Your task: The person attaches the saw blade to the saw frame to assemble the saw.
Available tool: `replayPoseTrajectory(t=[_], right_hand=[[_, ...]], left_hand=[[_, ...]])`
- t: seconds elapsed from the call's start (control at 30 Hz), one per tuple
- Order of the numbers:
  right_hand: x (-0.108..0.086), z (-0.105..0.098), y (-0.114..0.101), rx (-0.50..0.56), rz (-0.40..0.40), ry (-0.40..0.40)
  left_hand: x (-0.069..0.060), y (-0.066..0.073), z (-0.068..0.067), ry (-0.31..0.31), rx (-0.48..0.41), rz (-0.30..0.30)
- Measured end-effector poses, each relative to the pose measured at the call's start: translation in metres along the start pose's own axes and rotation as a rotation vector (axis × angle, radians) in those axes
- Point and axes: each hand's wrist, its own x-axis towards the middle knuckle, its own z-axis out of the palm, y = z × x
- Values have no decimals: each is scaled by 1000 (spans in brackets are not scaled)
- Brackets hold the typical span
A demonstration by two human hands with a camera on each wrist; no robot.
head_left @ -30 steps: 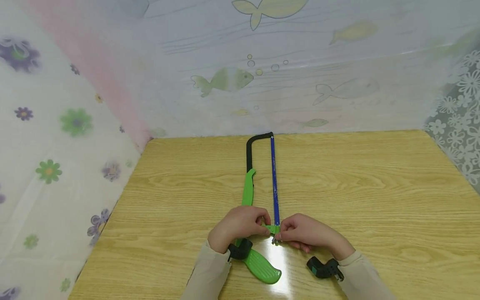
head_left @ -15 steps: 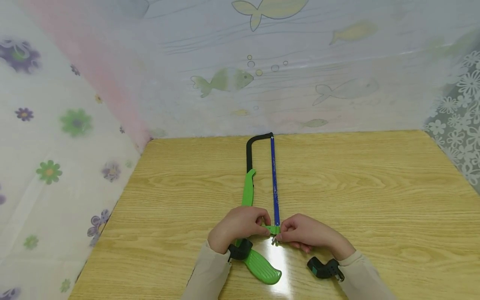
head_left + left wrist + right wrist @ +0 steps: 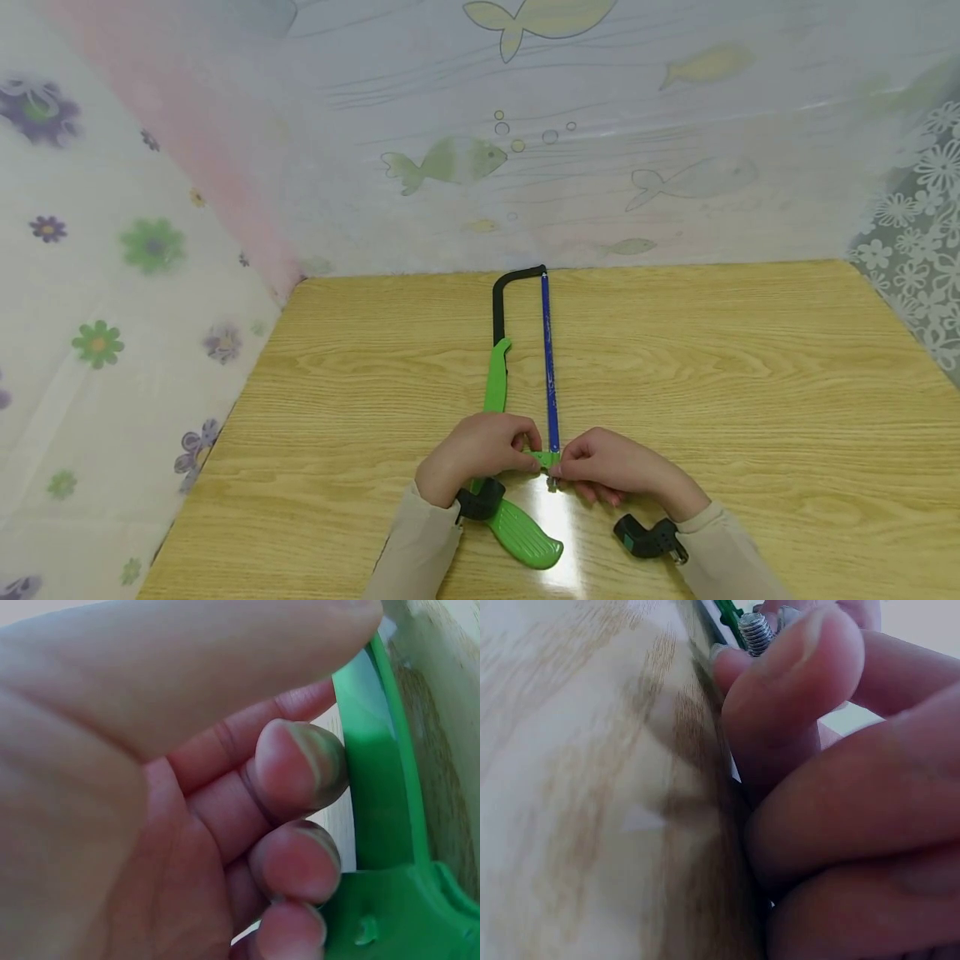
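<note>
A hacksaw lies flat on the table, with a green handle point(image 3: 528, 540), a black front frame point(image 3: 498, 304) and a blue blade point(image 3: 550, 367) on its right side. My left hand point(image 3: 476, 450) pinches the green arm point(image 3: 543, 460) at the blade's near end; in the left wrist view its fingers curl against the green frame point(image 3: 381, 787). From the other side, my right hand point(image 3: 622, 467) pinches at the small metal wing nut point(image 3: 552, 483) below the blade end. The right wrist view shows a threaded bolt point(image 3: 756, 634) by the thumb and fingertip. The fingers partly hide the nut.
The wood-grain table point(image 3: 750, 375) extends to both sides of the saw. Behind it hangs a sheet printed with fish point(image 3: 465, 158), and a flowered sheet point(image 3: 97, 342) covers the left side. The saw's far end reaches almost to the back edge.
The wing nut has turned in my right fingertips, its wings now at another angle. My left hand and the hacksaw stay where they were.
</note>
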Motion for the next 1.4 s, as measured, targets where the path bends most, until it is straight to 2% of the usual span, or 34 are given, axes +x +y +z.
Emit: replayPoseTrajectory(t=[0.57,1.4], right_hand=[[1,0,2,-26,-11,-8],[1,1,2,33,-2,20]], left_hand=[[0,1,-1,1,0,2],[0,1,0,3,26,0]])
